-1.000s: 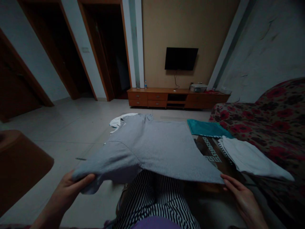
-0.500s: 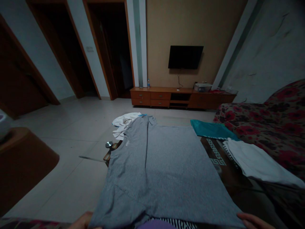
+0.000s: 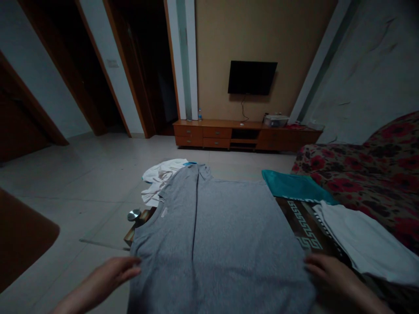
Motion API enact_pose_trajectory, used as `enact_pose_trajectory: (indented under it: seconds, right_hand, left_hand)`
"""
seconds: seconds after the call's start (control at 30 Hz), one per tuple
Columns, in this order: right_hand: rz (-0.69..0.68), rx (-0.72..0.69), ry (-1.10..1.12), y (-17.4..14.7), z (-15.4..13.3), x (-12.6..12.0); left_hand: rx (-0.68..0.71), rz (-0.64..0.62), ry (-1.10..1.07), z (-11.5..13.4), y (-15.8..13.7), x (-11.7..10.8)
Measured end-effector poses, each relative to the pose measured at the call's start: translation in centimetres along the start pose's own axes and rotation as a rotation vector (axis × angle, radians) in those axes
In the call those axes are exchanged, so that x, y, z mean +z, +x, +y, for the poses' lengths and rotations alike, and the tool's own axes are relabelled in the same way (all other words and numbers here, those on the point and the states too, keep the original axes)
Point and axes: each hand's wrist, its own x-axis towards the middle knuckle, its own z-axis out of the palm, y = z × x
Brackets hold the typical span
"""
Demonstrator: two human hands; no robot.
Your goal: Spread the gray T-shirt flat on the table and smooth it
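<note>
The left hand point(image 3: 108, 279) now rests at the left edge of the grey shirt point(image 3: 216, 244), fingers loose and open, the tips just touching the fabric; its grip holds nothing. A second ago that hand pinched a bunched sleeve and the shirt hung in the air over the lap. Now the shirt lies flat on the table point(image 3: 306, 224), spread out with one lengthwise fold line left of its middle, collar end far from the person. The sleeve has been folded in, so that side looks done and the cloth is ready for its next fold.

Left of the shirt's far end lies a crumpled white garment point(image 3: 160, 179). Right of the shirt lie a teal cloth point(image 3: 294, 185) and a folded white cloth point(image 3: 363, 240), both apart from it.

The right hand point(image 3: 330, 272) sits at the shirt's right edge, fingers relaxed and spread, touching the hem but gripping nothing.
</note>
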Motion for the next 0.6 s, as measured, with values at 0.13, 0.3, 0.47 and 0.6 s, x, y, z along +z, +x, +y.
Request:
enact_pose_trajectory:
  seconds: [0.13,0.3,0.47,0.6]
  right_hand:
    - [-0.07,-0.374,-0.129,13.4,-9.7,4.0]
    - [-0.022,-0.45,-0.396,27.9,-21.2,13.9]
    - [0.127,-0.343,-0.407,37.3,-27.5,22.2]
    - [0.154,-0.272,-0.388,40.8,-27.6,25.1]
  left_hand:
    - [0.148,0.168,0.181,3.4,13.6,-4.3]
    - [0.307,0.422,0.474,6.1,28.4,-3.6]
    - [0.273,0.641,0.676,8.0,38.4,-2.9]
    - [0.083,0.437,0.696,8.2,43.4,-4.2]
